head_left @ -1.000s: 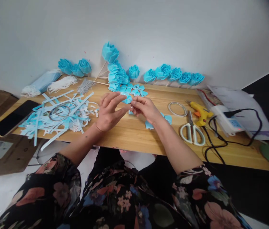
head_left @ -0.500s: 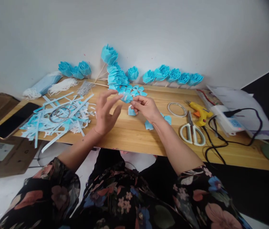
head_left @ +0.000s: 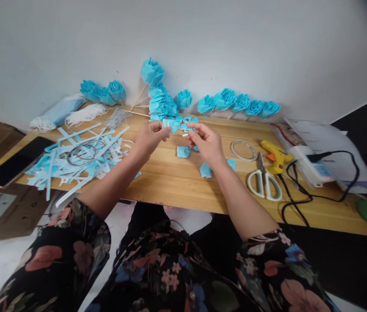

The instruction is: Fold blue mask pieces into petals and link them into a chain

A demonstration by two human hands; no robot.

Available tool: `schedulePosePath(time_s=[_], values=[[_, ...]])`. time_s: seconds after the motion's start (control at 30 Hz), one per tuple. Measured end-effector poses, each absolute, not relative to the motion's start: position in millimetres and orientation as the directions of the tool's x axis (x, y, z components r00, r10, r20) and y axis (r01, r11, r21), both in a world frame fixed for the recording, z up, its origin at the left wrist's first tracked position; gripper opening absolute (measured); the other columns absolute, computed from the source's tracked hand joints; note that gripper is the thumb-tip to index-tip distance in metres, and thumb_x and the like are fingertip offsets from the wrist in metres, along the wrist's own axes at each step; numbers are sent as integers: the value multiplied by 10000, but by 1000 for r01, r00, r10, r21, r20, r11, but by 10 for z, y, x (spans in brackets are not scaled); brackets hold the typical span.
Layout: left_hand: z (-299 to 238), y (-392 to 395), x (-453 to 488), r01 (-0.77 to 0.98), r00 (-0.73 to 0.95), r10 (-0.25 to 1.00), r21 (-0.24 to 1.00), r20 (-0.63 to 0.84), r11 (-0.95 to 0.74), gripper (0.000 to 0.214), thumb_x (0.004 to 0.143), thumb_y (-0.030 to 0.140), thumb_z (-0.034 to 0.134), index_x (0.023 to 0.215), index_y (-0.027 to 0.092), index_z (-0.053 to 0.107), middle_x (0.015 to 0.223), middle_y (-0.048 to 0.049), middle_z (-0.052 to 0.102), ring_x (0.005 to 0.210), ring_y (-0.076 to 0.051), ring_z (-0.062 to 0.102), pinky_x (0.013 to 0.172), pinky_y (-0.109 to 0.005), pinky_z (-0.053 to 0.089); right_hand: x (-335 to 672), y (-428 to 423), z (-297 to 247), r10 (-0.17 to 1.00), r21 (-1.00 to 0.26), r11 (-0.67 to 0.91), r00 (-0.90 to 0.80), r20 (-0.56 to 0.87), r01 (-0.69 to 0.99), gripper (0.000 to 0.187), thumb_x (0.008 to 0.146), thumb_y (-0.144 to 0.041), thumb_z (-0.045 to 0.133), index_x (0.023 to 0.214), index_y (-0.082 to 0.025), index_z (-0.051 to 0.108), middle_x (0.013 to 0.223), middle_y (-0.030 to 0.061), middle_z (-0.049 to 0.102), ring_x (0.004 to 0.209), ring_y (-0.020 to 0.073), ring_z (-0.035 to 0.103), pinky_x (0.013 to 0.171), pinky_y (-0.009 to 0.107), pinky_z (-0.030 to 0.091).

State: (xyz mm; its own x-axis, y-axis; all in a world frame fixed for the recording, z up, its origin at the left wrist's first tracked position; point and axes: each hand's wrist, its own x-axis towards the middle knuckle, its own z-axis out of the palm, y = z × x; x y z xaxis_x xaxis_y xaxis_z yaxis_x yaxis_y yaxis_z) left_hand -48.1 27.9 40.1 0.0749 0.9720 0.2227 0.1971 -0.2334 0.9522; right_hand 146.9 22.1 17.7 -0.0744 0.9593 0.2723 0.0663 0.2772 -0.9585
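Note:
Between the thumb and fingers of my left hand (head_left: 152,136) is a light blue fabric piece (head_left: 167,124) with a white patch on it. My right hand (head_left: 206,143) pinches a small white strip (head_left: 185,134), a little apart from that piece. Cut blue petals (head_left: 188,121) lie on the wooden table just beyond my fingers. Nearer to me are a folded blue piece (head_left: 183,151) and another blue piece (head_left: 205,170), the latter beside my right wrist.
Finished blue flowers (head_left: 225,99) line the wall. Left are cut scraps (head_left: 76,160), a phone (head_left: 19,161) and face masks (head_left: 58,113). Right are scissors (head_left: 263,180), a tape ring (head_left: 244,150), a yellow glue gun (head_left: 276,156) and a power strip (head_left: 313,167) with cables.
My left hand was open and has closed on the blue piece, which was in my right hand. The right hand has drawn away slightly to the right with a white strip.

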Motion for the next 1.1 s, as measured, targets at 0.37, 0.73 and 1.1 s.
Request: schedulePosePath(time_s=[0.37,0.73,1.1], values=[[129,210,-335,49,121,978,983,170,-177,355,838,479,701,640,191,639,662,-16,661,672,-142,593,722,-293,486,1421,79,204,926,-898,378,-102,364,227,383,885,-367,679,1262,-297,661,859,-2,724,802,169,669,783,342,571],[176,174,-353,47,192,971,987,145,-156,329,893,377,674,629,180,682,651,-25,687,662,-139,619,703,-278,495,1435,79,200,920,-872,391,-89,383,293,361,891,-313,658,1251,-289,667,854,-3,729,808,169,667,816,346,565],[128,169,-338,-13,204,965,986,164,-165,319,859,460,727,703,183,716,691,-24,702,676,-140,618,699,-280,503,1420,82,181,906,-851,419,-90,413,317,321,900,-280,649,1219,-295,678,863,-3,743,799,172,674,825,364,571]])
